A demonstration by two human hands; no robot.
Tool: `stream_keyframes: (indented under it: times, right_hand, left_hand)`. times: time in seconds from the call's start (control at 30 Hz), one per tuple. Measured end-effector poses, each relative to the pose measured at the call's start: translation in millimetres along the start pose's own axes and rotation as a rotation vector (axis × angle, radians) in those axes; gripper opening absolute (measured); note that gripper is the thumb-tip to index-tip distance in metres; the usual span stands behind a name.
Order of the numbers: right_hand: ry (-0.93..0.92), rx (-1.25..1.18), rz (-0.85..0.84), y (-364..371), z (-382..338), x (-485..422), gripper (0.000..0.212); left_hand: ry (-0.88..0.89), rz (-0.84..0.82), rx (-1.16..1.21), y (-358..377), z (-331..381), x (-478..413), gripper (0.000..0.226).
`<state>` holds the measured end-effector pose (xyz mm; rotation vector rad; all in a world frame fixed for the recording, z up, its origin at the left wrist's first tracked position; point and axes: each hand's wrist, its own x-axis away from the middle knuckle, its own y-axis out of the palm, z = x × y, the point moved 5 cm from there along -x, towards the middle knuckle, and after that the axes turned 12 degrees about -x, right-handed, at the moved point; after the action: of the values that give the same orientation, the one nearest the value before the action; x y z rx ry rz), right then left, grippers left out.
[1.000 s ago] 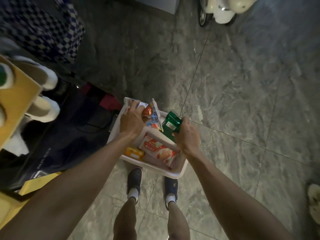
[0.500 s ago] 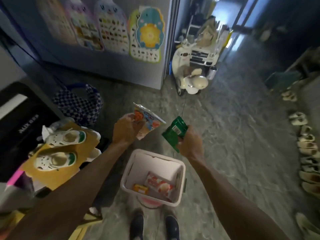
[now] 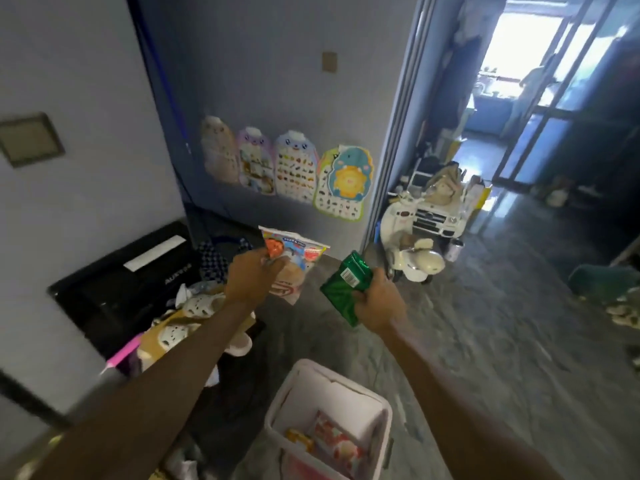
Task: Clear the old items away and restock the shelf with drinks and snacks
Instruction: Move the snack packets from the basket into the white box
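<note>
Grey marble floor (image 3: 485, 341), cluttered hallway

Four animal-shaped charts (image 3: 291, 168) are hanging on the wall. A white toy scooter (image 3: 414, 252) and toy car (image 3: 438, 216) are sitting by the doorway. White clogs (image 3: 194, 315) are lying on what looks like cardboard, beside a black box (image 3: 121, 282) standing against the left wall.

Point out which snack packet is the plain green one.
The green packet gripped in the right hand. The left hand holds a white, colourfully printed packet, and a pink-and-white packet lies in the white bin.
</note>
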<state>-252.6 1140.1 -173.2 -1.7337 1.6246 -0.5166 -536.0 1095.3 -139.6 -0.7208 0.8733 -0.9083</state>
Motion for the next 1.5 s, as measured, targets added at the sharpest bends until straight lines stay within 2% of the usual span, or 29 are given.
stream_keyframes:
  times: [0.13, 0.27, 0.4, 0.57, 0.77, 0.83, 0.93, 1.23, 1.33, 1.5]
  right_hand:
    - [-0.118, -0.015, -0.086, 16.7, -49.3, 15.3, 0.042]
    - [-0.261, -0.034, -0.184, 51.4, -109.3, 42.2, 0.043]
    - [-0.414, -0.100, -0.324, 100.9, -180.2, 86.4, 0.037]
    - [-0.560, -0.064, -0.488, 166.9, -270.1, 167.4, 0.042]
    - [-0.720, -0.081, -0.626, 242.0, -367.6, 283.9, 0.048]
    - [-0.744, -0.106, -0.671, 265.5, -396.0, 324.3, 0.048]
    - [-0.776, -0.160, -0.714, 301.8, -432.1, 383.6, 0.047]
    - [-0.839, -0.084, -0.837, 392.8, -492.5, 511.1, 0.050]
    - [-0.887, -0.033, -0.880, 421.5, -504.2, 530.1, 0.050]
    - [-0.894, 0.029, -0.979, 476.7, -516.4, 540.7, 0.044]
  left_hand:
    - [-0.168, 0.076, -0.007, -49.1, -43.2, 49.5, 0.063]
    - [-0.327, 0.170, -0.059, -108.9, -93.3, 118.6, 0.035]
    - [-0.508, 0.233, -0.085, -179.4, -147.0, 190.9, 0.029]
    - [-0.683, 0.366, -0.210, -269.6, -217.2, 299.3, 0.044]
    - [-0.870, 0.501, -0.257, -355.9, -289.2, 434.8, 0.039]
    - [-0.937, 0.511, -0.301, -380.1, -317.7, 478.8, 0.045]
    - [-0.982, 0.511, -0.343, -413.0, -353.2, 538.8, 0.041]
    - [-1.083, 0.502, -0.255, -446.0, -441.7, 641.9, 0.045]
    - [-1.157, 0.483, -0.204, -439.7, -473.1, 660.5, 0.050]
    - [-1.241, 0.440, -0.180, -424.5, -518.6, 668.8, 0.043]
